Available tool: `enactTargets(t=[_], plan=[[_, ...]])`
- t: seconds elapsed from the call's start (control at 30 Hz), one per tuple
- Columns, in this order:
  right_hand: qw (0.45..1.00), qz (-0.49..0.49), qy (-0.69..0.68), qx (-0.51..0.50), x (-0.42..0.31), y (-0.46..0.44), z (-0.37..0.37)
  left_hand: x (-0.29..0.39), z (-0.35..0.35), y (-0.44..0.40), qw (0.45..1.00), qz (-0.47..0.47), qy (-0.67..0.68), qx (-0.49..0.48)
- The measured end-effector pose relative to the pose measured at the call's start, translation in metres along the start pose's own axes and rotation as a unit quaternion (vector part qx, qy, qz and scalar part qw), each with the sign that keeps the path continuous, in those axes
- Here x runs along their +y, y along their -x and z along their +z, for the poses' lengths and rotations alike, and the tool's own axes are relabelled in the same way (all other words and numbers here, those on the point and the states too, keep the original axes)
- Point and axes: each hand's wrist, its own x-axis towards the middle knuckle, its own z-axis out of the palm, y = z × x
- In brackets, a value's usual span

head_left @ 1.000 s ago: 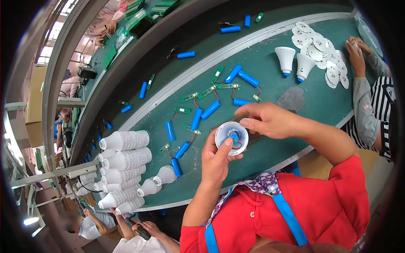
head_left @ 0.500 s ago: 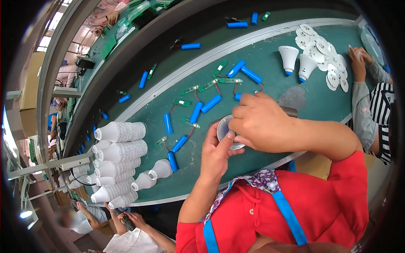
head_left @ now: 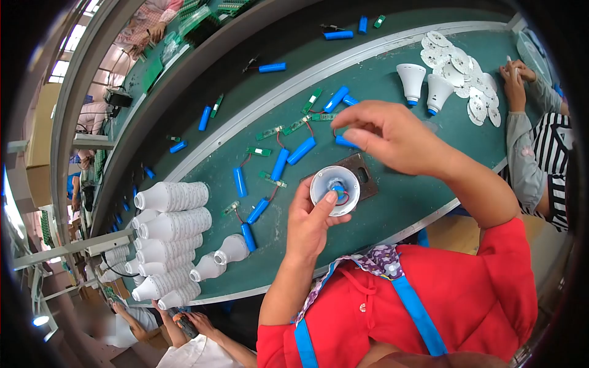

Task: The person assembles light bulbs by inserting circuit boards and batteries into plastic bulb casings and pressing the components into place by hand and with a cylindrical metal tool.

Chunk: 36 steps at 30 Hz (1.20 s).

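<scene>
My left hand [head_left: 310, 224] is wrapped round a white bulb housing [head_left: 318, 178], its wide open end facing up and the thumb over the rim. Inside the housing, a blue end and a red wire [head_left: 345, 197] are visible. My right hand [head_left: 396, 136] is away from the housing, thumb and fingers apart with nothing between them. It hovers over the table near a blue cylindrical battery [head_left: 346, 141] and partly covers another. Several more batteries wired to green circuit boards [head_left: 269, 132] lie beyond my hands. A dark metal block [head_left: 363, 174] sits beside the housing.
Stacked white bulb housings [head_left: 175, 226] stand at left. Two housings [head_left: 411, 83] stand near a pile of white discs [head_left: 454, 75] at right. Batteries and boards lie on the dark strip [head_left: 236, 92] behind the table's raised edge. A co-worker's hands [head_left: 514, 80] are at far right.
My right hand has lifted out of the housing's opening and moved up and to the right, its fingers now apart. The left hand still holds the housing, whose inside now shows.
</scene>
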Motion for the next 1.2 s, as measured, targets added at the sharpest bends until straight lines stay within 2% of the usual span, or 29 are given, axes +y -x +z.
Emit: enactTargets(t=[0.03, 0.13, 0.27, 0.37, 0.47, 0.57, 0.6, 0.63, 0.67, 0.77, 0.9, 1.0, 1.2], plan=[[0.996, 0.062, -0.064, 0.014, 0.003, 0.002, -0.004, 0.0, 0.001, 0.0, 1.0, 0.006, -0.006, 0.007], [0.987, 0.147, -0.032, -0.059, 0.011, 0.013, -0.004, 0.002, 0.004, 0.001, 1.0, 0.015, -0.012, 0.009], [0.987, 0.127, -0.07, -0.072, 0.029, 0.023, 0.008, 0.002, 0.005, 0.001, 1.0, 0.017, -0.009, 0.007], [0.969, 0.193, -0.129, -0.08, 0.026, 0.019, 0.004, 0.002, 0.003, 0.0, 1.0, 0.015, -0.008, 0.004], [0.962, 0.213, -0.163, -0.059, 0.032, 0.02, 0.0, 0.0, 0.002, 0.0, 1.0, 0.012, -0.012, 0.004], [0.977, 0.138, -0.156, -0.044, 0.026, 0.025, 0.0, 0.002, 0.001, 0.001, 1.0, 0.002, -0.021, -0.005], [0.998, 0.011, -0.061, -0.031, 0.023, 0.024, 0.0, 0.002, 0.001, 0.001, 1.0, 0.003, -0.02, -0.004], [0.992, -0.117, 0.035, -0.016, 0.018, 0.02, 0.002, 0.002, 0.002, 0.001, 1.0, 0.003, -0.019, -0.003], [0.961, -0.242, 0.131, 0.0, 0.012, 0.016, 0.004, 0.002, 0.003, 0.001, 1.0, 0.004, -0.017, -0.003], [0.897, -0.233, 0.332, -0.177, -0.015, 0.002, 0.006, 0.002, 0.003, 0.001, 1.0, -0.007, -0.007, 0.01], [0.847, -0.261, 0.368, -0.281, -0.023, -0.018, 0.017, -0.001, -0.002, 0.003, 1.0, 0.006, 0.015, 0.001], [0.865, -0.271, 0.321, -0.273, -0.015, -0.019, 0.015, -0.004, -0.002, 0.002, 1.0, 0.014, 0.016, 0.005], [0.862, -0.267, 0.321, -0.286, -0.02, -0.022, 0.015, -0.003, 0.0, 0.0, 1.0, 0.022, 0.005, 0.006]])
